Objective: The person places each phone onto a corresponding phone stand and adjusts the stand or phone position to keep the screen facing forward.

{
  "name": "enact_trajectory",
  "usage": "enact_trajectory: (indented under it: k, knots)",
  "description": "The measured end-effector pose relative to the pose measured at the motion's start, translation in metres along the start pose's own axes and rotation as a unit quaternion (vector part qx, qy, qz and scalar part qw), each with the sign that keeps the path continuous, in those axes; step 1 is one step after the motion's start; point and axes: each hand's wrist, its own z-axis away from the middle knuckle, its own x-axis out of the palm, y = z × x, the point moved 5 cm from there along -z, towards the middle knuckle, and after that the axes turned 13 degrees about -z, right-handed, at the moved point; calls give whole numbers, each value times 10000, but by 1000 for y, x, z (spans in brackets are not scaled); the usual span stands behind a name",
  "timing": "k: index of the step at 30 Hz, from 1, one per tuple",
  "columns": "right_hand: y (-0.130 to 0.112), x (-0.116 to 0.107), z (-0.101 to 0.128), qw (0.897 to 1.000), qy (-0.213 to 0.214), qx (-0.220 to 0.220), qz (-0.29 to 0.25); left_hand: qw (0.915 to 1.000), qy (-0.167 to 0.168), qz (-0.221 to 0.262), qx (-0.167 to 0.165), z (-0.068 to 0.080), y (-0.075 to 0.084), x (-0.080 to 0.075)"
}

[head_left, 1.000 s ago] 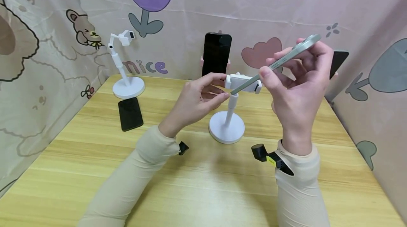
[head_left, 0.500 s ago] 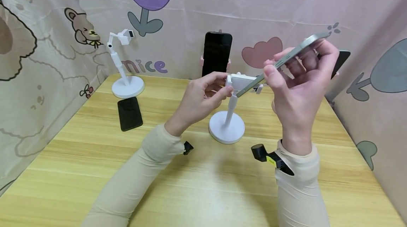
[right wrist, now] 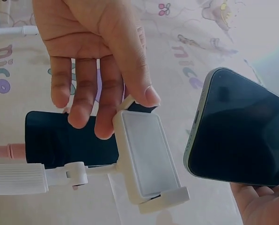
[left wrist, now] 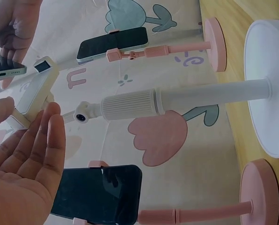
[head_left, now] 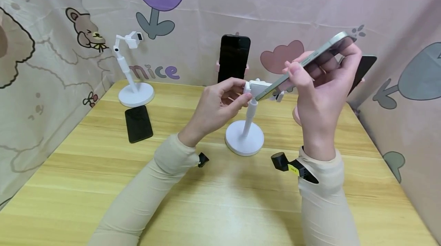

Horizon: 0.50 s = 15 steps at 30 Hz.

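Observation:
A white phone stand (head_left: 244,142) stands upright mid-table, its phone clamp (right wrist: 146,154) at the top. My left hand (head_left: 217,110) is at the clamp's left end; in the right wrist view its thumb presses the clamp's end piece, with the fingers behind. My right hand (head_left: 320,96) holds a pale green-edged smartphone (head_left: 311,58) by its sides, raised and slanted, the lower end close in front of the clamp. In the right wrist view the phone's dark screen (right wrist: 245,131) is apart from the clamp. No phone is in the clamp.
Behind is a pink stand holding a black phone (head_left: 234,56). Another stand-mounted phone (head_left: 363,70) is at the right, partly hidden by my right hand. At the left, a second white stand (head_left: 136,95) and a dark phone (head_left: 138,123) lying flat share the wooden table (head_left: 220,207).
My left hand has moved slightly right, and its thumb now meets the clamp's end. The phone in my right hand has tilted a little, showing more of its screen side.

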Motion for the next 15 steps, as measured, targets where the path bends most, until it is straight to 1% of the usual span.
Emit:
enact_trajectory:
  k: [6, 10, 15]
  knots:
    - [0, 6, -7, 9999, 62, -1, 120, 10000, 8, -10, 30, -1, 2, -2]
    - [-1, 8, -11, 9994, 190, -149, 229, 10000, 31, -73, 43, 1, 2, -2]
    - [-5, 7, -14, 9979, 201, -236, 571, 9999, 13, -130, 74, 3, 0, -1]
